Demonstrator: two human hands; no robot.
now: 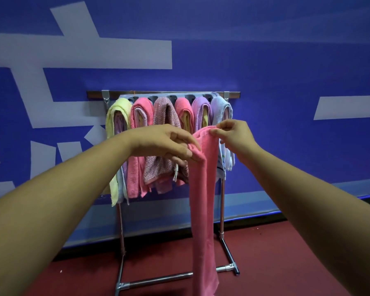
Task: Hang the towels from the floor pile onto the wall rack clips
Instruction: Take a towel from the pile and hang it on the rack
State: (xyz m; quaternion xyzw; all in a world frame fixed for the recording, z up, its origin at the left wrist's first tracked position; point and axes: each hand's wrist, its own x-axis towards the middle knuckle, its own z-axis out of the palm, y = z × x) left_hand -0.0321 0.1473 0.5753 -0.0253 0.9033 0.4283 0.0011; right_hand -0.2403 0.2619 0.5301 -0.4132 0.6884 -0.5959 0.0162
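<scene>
Floppiness is the catch: the long pink terry-cloth towel [201, 199], pinched at its folded top edge by left hand [165, 144] and right hand [235, 135], dangles limp and light below the grip, so I'd hold that edge.

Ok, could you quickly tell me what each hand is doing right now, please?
Left hand: pinching the long pink towel near its top.
Right hand: pinching the same towel's top edge.

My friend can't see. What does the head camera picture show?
The left hand and right hand pinch the top of a long pink towel. Behind it, coloured towels hang on a rack by a blue wall.
</scene>
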